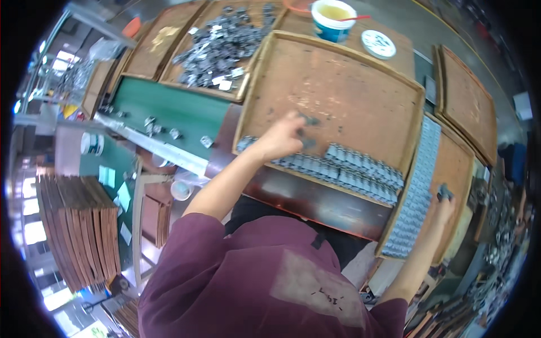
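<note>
My left hand [283, 137] hovers over the near left part of a wooden tray [338, 84], its fingers closed around small dark grey metal parts [309, 120] that are blurred by motion. Below it, rows of similar grey metal parts [360, 172] stand along the tray's near edge. Out to the right, my right hand [444, 209] grips another dark grey metal part [444, 193] over a second wooden tray [457, 163]. Along that tray's left side runs a dense block of bluish-grey parts [416, 191] in neat rows.
At the back left, a tray holds a heap of loose metal parts [222, 48]. A green conveyor belt [174, 107] carries several parts. Behind the middle tray stand a bucket [332, 22] of yellowish stuff and a round lid [378, 44]. Stacked boards [79, 231] fill the left.
</note>
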The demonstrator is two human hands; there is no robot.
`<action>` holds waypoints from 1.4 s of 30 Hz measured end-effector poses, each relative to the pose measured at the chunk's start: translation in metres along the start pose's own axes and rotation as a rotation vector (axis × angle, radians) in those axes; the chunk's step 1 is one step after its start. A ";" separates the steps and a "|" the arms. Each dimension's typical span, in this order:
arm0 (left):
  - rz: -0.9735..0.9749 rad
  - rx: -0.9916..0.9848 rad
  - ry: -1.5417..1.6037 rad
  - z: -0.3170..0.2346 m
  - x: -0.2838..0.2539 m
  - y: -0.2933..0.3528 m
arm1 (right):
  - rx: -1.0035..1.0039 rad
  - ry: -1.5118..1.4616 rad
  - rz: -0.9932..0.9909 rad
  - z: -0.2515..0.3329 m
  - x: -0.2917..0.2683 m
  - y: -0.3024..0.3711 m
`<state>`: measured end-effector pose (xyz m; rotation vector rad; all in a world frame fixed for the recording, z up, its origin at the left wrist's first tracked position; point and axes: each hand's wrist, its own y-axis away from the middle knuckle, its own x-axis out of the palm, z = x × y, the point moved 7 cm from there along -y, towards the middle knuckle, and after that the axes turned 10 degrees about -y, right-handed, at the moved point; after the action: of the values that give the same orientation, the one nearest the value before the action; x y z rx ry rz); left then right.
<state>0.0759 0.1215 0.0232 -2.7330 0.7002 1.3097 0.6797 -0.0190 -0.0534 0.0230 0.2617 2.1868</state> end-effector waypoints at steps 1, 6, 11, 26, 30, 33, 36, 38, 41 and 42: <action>-0.233 -0.065 -0.077 0.011 -0.031 0.019 | 0.011 -0.005 0.030 0.006 0.008 0.012; -0.459 -0.763 -0.837 0.151 -0.105 0.133 | 0.010 -0.472 0.200 0.047 0.061 0.089; -0.296 -0.870 -0.304 0.236 -0.082 0.165 | -0.021 -0.337 0.442 0.041 0.093 0.127; 0.050 0.221 0.962 -0.095 -0.022 0.086 | -0.820 0.385 0.923 0.169 0.224 0.358; 0.110 0.302 0.829 -0.121 -0.015 0.085 | -0.891 0.400 0.920 0.172 0.217 0.356; 0.105 0.324 0.706 -0.129 -0.005 0.085 | -0.881 0.456 0.923 0.171 0.211 0.351; 0.100 0.312 0.682 -0.130 0.008 0.082 | -0.892 0.470 0.959 0.171 0.207 0.346; 0.161 0.243 0.865 -0.128 0.020 0.079 | -0.863 0.524 0.994 0.167 0.206 0.342; 0.058 0.227 0.760 -0.131 0.030 0.072 | -0.994 0.617 0.869 0.150 0.210 0.339; 0.081 0.242 0.750 -0.130 0.034 0.069 | -0.991 0.620 0.861 0.143 0.211 0.339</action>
<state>0.1609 0.0181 0.0927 -2.9603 0.9233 0.1294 0.2998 -0.0164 0.1364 -1.3100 -0.6352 2.8648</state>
